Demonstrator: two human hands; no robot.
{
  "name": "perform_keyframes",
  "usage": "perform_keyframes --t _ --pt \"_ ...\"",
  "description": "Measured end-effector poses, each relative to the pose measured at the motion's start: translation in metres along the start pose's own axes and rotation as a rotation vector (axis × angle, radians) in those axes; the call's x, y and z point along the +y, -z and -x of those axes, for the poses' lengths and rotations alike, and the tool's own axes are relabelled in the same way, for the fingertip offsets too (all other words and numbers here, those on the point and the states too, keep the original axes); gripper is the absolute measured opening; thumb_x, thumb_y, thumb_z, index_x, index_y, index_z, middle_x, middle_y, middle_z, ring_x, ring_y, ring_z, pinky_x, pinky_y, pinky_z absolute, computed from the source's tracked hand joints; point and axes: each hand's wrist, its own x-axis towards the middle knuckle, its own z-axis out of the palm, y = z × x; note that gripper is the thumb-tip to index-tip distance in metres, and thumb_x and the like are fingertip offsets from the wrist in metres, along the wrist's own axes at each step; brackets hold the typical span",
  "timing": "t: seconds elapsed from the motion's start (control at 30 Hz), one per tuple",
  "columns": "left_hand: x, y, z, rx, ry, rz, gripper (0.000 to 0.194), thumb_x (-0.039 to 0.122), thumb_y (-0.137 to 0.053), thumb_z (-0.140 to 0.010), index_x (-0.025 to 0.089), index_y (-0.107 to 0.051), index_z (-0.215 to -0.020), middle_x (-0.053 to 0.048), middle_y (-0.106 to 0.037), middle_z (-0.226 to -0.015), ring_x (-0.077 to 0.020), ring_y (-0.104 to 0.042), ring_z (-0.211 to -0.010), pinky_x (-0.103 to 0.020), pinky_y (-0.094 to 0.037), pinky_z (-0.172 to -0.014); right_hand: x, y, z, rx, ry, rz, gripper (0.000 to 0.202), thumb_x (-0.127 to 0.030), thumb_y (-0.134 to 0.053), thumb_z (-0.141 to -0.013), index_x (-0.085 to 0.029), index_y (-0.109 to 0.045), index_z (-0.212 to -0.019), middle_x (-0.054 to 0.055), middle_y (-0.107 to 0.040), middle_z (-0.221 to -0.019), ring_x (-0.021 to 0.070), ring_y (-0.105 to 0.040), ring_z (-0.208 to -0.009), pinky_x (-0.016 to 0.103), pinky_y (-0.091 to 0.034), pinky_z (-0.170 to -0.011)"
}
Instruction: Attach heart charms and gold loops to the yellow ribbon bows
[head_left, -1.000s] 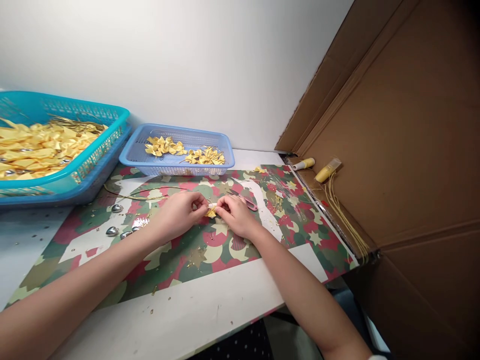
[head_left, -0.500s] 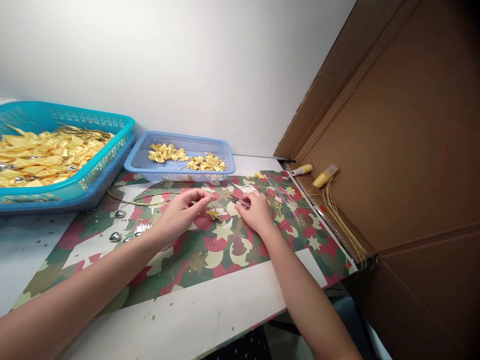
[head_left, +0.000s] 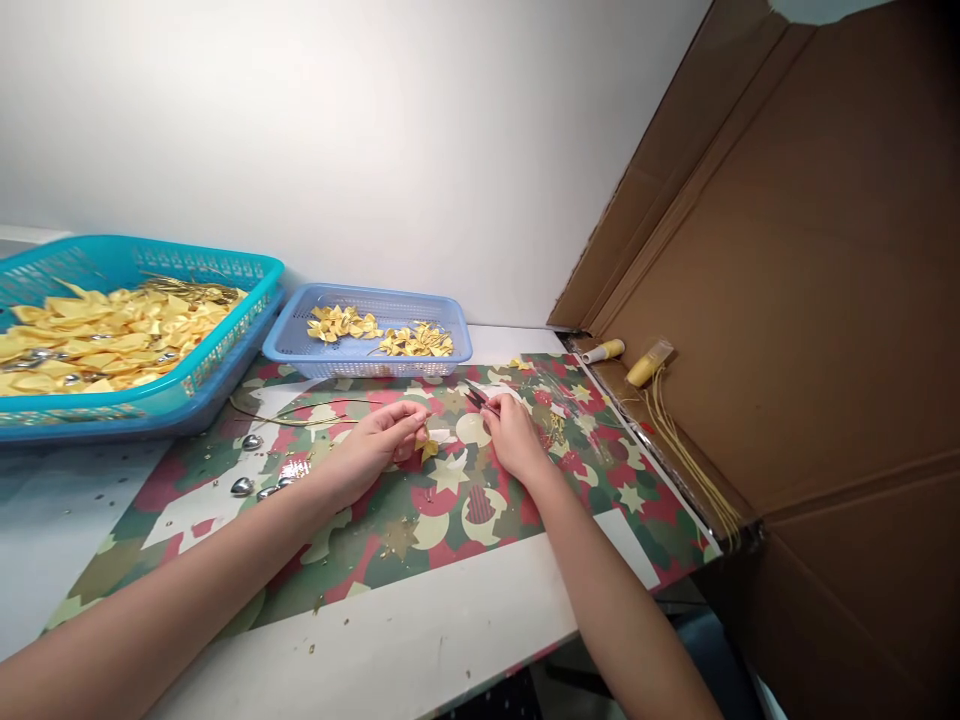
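Note:
My left hand (head_left: 390, 440) pinches a small yellow ribbon bow (head_left: 428, 449), which hangs just under its fingertips over the patterned sheet (head_left: 435, 530). A short way to the right, my right hand (head_left: 514, 435) is closed around a pair of small scissors (head_left: 477, 397), their dark blades pointing up and left. The handles are mostly hidden by my fingers. Left of my left hand lie several silver heart-shaped pieces (head_left: 241, 487) and loose gold wires (head_left: 300, 415).
A turquoise basket (head_left: 274, 285) heaped with yellow bows stands at the left. Beside it, a blue basket (head_left: 360, 368) holds two piles of bows. At the right, yellow-white tubes (head_left: 604, 351) and yellow cords (head_left: 694, 470) lie along a cardboard wall (head_left: 825, 300).
The left hand's fingers have closed and now hold the yellow bow up. The scissors in the right hand have come into fuller view, blades spread. The whole view has shifted slightly.

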Motion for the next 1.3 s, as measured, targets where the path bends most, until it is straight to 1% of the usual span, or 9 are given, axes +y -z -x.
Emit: perform_keyframes --t 0.13,0.2,0.33,0.43,0.63,0.8,0.97,1.13,1.3 --pt "0.002 -0.001 0.001 0.011 0.003 0.075 0.036 0.046 -0.08 -0.072 0.019 -0.058 -0.083 0.008 -0.046 -0.055 -0.0061 -0.032 -0.046 -0.015 -0.027 -0.045 -0.005 0.005 0.004 0.029 0.109 -0.098 0.016 -0.023 -0.04 -0.097 -0.019 -0.054 -0.103 0.01 -0.063 -0.108 0.0217 -0.059 -0.099 0.033 -0.045 -0.085" --pt "0.002 -0.001 0.001 0.014 -0.008 0.092 0.036 0.045 -0.08 -0.072 0.02 -0.057 -0.083 0.01 -0.042 -0.052 -0.0063 -0.031 -0.045 -0.014 -0.027 -0.045 -0.01 0.007 0.01 0.016 0.206 -0.184 0.017 -0.028 -0.04 -0.098 -0.02 -0.054 -0.103 0.007 -0.064 -0.099 0.0195 -0.06 -0.089 0.03 -0.045 -0.078" --pt "0.0 0.001 0.0 -0.001 -0.007 0.132 0.036 0.045 -0.081 -0.072 0.02 -0.056 -0.082 0.011 -0.036 -0.047 -0.0062 -0.029 -0.044 -0.013 -0.027 -0.044 -0.018 0.004 0.021 -0.097 0.331 -0.274 0.022 -0.034 -0.045 -0.096 -0.02 -0.056 -0.082 0.0 -0.061 -0.073 0.0166 -0.055 -0.07 0.027 -0.038 -0.064" --pt "-0.002 0.002 0.0 -0.052 0.016 0.167 0.037 0.045 -0.081 -0.072 0.02 -0.055 -0.082 0.011 -0.035 -0.045 -0.0064 -0.029 -0.044 -0.012 -0.03 -0.045 -0.022 -0.001 0.023 -0.161 0.34 -0.261 0.025 -0.034 -0.047 -0.095 -0.02 -0.054 -0.075 0.0 -0.059 -0.071 0.0149 -0.052 -0.067 0.026 -0.034 -0.063" --pt "-0.002 0.001 0.005 -0.17 0.093 0.238 0.035 0.043 -0.081 -0.074 0.021 -0.055 -0.084 0.011 -0.037 -0.044 -0.0066 -0.026 -0.043 -0.013 -0.033 -0.046 -0.026 -0.003 0.025 -0.224 0.357 -0.251 0.023 -0.033 -0.053 -0.091 -0.019 -0.054 -0.072 -0.002 -0.053 -0.065 0.0133 -0.047 -0.064 0.025 -0.031 -0.061" --pt "0.0 0.0 0.01 -0.256 0.164 0.313 0.032 0.04 -0.079 -0.077 0.021 -0.054 -0.083 0.011 -0.036 -0.044 -0.0061 -0.026 -0.04 -0.013 -0.032 -0.043 -0.026 -0.003 0.027 -0.254 0.372 -0.325 0.025 -0.033 -0.052 -0.091 -0.019 -0.052 -0.07 -0.003 -0.05 -0.063 0.0125 -0.045 -0.062 0.025 -0.031 -0.059" --pt "-0.001 0.002 0.01 -0.338 0.197 0.43 0.021 0.031 -0.075 -0.083 0.022 -0.056 -0.087 0.011 -0.037 -0.041 -0.0054 -0.026 -0.037 -0.014 -0.033 -0.043 -0.027 -0.007 0.028 -0.287 0.371 -0.44 0.026 -0.033 -0.05 -0.091 -0.019 -0.054 -0.07 -0.003 -0.049 -0.062 0.0126 -0.044 -0.061 0.026 -0.031 -0.059" --pt "-0.001 0.004 0.011 -0.363 0.223 0.473 0.019 0.028 -0.074 -0.084 0.021 -0.057 -0.086 0.01 -0.039 -0.041 -0.0061 -0.03 -0.038 -0.014 -0.034 -0.043 -0.026 -0.01 0.028 -0.343 0.332 -0.577 0.027 -0.036 -0.049 -0.091 -0.019 -0.054 -0.071 -0.004 -0.045 -0.059 0.0121 -0.041 -0.058 0.026 -0.03 -0.057" --pt "0.001 0.001 0.012 -0.353 0.225 0.471 0.019 0.029 -0.074 -0.084 0.022 -0.056 -0.083 0.011 -0.037 -0.04 -0.0053 -0.024 -0.036 -0.015 -0.035 -0.045 -0.027 -0.01 0.028 -0.369 0.339 -0.705 0.03 -0.037 -0.048 -0.091 -0.019 -0.047 -0.066 -0.005 -0.04 -0.059 0.0116 -0.038 -0.057 0.026 -0.029 -0.056"
